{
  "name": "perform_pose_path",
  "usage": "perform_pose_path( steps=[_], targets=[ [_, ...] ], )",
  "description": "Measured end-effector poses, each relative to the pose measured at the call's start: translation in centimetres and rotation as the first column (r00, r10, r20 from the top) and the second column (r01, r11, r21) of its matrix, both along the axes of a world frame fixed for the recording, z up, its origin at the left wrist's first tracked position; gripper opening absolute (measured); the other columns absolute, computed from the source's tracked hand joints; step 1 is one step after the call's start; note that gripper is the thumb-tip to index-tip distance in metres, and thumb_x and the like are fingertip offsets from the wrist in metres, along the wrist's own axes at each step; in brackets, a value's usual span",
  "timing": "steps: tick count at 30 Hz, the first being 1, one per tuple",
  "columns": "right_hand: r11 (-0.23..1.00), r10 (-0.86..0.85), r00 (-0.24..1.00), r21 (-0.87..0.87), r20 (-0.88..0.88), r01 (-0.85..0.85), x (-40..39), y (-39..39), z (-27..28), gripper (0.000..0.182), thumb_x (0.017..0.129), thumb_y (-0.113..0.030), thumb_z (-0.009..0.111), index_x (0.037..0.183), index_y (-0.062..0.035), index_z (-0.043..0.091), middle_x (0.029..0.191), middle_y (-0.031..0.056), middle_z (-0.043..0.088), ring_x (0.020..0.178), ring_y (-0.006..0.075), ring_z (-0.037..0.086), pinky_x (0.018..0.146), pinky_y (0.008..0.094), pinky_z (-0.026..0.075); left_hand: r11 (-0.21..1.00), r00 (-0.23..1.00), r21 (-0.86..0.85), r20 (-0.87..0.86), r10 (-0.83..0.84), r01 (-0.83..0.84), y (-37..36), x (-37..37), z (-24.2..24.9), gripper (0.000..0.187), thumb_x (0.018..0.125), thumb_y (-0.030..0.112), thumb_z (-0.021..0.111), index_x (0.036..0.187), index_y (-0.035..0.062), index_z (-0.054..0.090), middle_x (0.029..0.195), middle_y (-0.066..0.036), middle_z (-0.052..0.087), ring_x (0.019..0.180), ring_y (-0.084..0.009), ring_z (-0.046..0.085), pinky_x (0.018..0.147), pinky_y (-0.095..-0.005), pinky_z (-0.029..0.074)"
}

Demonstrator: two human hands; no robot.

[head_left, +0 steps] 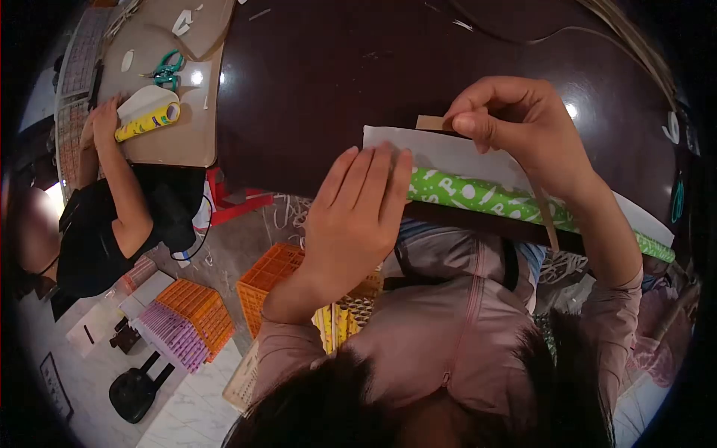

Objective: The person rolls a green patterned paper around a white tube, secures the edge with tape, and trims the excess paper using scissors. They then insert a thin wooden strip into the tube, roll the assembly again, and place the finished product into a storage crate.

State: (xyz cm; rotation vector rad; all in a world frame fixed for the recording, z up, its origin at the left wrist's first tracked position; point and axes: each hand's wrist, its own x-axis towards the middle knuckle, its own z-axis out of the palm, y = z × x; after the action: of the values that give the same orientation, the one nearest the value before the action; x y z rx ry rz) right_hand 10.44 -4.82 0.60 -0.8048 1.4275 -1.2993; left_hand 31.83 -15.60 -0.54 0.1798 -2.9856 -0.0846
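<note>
A roll of green wrapping paper (pixel 478 196) with white patterns lies along the near edge of the dark table, its white underside (pixel 437 149) turned up behind it. My left hand (pixel 362 201) rests flat over the left end of the roll, fingers stretched out on the paper. My right hand (pixel 519 131) is above the white sheet, thumb and fingers pinched on a thin brown strip (pixel 430 122). A length of brown strip (pixel 547 213) also hangs down across the green roll below my right wrist.
At left, a co-worker's hands (pixel 104 123) rest by a yellow paper roll (pixel 149 122) on a beige table (pixel 187 145). Teal-handled cutters (pixel 167 71) lie there. Orange crates (pixel 269 276) stand on the floor left of me. A teal object (pixel 677 198) is at the dark table's right edge.
</note>
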Motion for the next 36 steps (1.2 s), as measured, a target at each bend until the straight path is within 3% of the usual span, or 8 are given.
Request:
perform_pose_path(
  steps=[10,20,23,26,28,29,32,36],
  targets=[
    [0.983,0.125,0.985,0.147,-0.119,-0.107,2.7,-2.7,1.8,0.008,0.088,-0.005,0.066,0.090,0.0005,0.061,0.075,0.0006,0.061,0.071,0.0056,0.056,0.064,0.0219,0.045,0.998,0.995,-0.033,-0.090,-0.052,0.050,-0.1,0.3,-1.3,0.042,0.077,0.011,0.058,0.116,-0.0029,0.061,0.112,-0.017,0.060,0.104,-0.0298,0.060,0.094,-0.0404,0.050],
    [0.999,0.003,0.917,0.033,-0.399,0.011,5.1,-4.1,-0.8,0.017,0.086,0.002,0.064,0.093,-0.0014,0.049,0.072,0.0050,0.060,0.065,0.0096,0.060,0.060,0.0254,0.044,1.000,0.984,-0.017,-0.176,-0.027,0.024,0.2,0.6,-2.3,0.038,0.076,0.008,0.057,0.111,-0.0042,0.063,0.108,-0.021,0.060,0.101,-0.0333,0.061,0.091,-0.0422,0.052],
    [0.991,0.000,0.975,0.134,-0.221,0.030,5.3,-4.1,0.3,0.020,0.086,0.002,0.065,0.097,-0.0016,0.048,0.071,0.0045,0.061,0.061,0.0104,0.061,0.061,0.0245,0.045,0.999,0.978,-0.029,-0.205,-0.033,0.028,0.1,0.6,-2.6,0.038,0.075,0.008,0.057,0.111,-0.0044,0.063,0.108,-0.021,0.060,0.100,-0.0337,0.061,0.089,-0.0423,0.053],
    [0.997,-0.078,0.996,-0.001,0.038,0.078,4.4,-3.0,2.6,0.026,0.089,0.001,0.062,0.109,-0.0013,0.047,0.071,0.0046,0.062,0.057,0.0106,0.061,0.057,0.0238,0.046,1.000,0.976,-0.017,-0.216,-0.029,0.026,0.1,0.7,-2.5,0.038,0.076,0.008,0.057,0.111,-0.0045,0.063,0.107,-0.021,0.060,0.100,-0.0337,0.061,0.089,-0.0424,0.053],
    [0.981,-0.137,0.853,0.190,0.504,0.046,2.4,-1.6,5.0,0.033,0.091,-0.001,0.059,0.121,-0.0014,0.044,0.071,0.0048,0.063,0.055,0.0101,0.060,0.052,0.0235,0.046,1.000,0.975,-0.004,-0.220,-0.020,0.020,0.0,0.6,-2.7,0.037,0.076,0.007,0.057,0.111,-0.0045,0.063,0.107,-0.021,0.061,0.100,-0.0335,0.061,0.089,-0.0427,0.053],
    [0.985,-0.132,0.823,0.165,0.552,0.048,1.6,-0.9,5.2,0.038,0.092,-0.004,0.058,0.126,-0.0015,0.042,0.070,0.0054,0.064,0.052,0.0095,0.058,0.048,0.0241,0.046,0.999,0.972,-0.015,-0.232,-0.036,0.034,-0.1,0.6,-2.9,0.036,0.077,0.008,0.057,0.110,-0.0044,0.063,0.106,-0.021,0.061,0.100,-0.0333,0.061,0.089,-0.0426,0.053],
    [0.965,-0.235,0.900,0.199,0.368,0.170,2.9,-0.6,4.1,0.041,0.090,-0.007,0.063,0.125,-0.0022,0.043,0.069,0.0046,0.064,0.056,0.0096,0.060,0.053,0.0228,0.046,0.999,0.967,-0.028,-0.250,-0.041,0.035,-0.1,0.4,-2.8,0.035,0.078,0.008,0.056,0.110,-0.0041,0.063,0.106,-0.020,0.061,0.099,-0.0330,0.061,0.089,-0.0427,0.053],
    [0.988,-0.063,0.998,0.140,0.031,0.058,4.1,-2.3,1.3,0.044,0.086,-0.011,0.072,0.120,-0.0041,0.044,0.069,0.0022,0.063,0.064,0.0078,0.060,0.062,0.0189,0.042,0.999,0.971,-0.041,-0.236,-0.043,0.034,-0.2,0.5,-3.0,0.035,0.079,0.009,0.056,0.110,-0.0040,0.064,0.105,-0.021,0.061,0.100,-0.0334,0.061,0.090,-0.0428,0.053]
  ],
)
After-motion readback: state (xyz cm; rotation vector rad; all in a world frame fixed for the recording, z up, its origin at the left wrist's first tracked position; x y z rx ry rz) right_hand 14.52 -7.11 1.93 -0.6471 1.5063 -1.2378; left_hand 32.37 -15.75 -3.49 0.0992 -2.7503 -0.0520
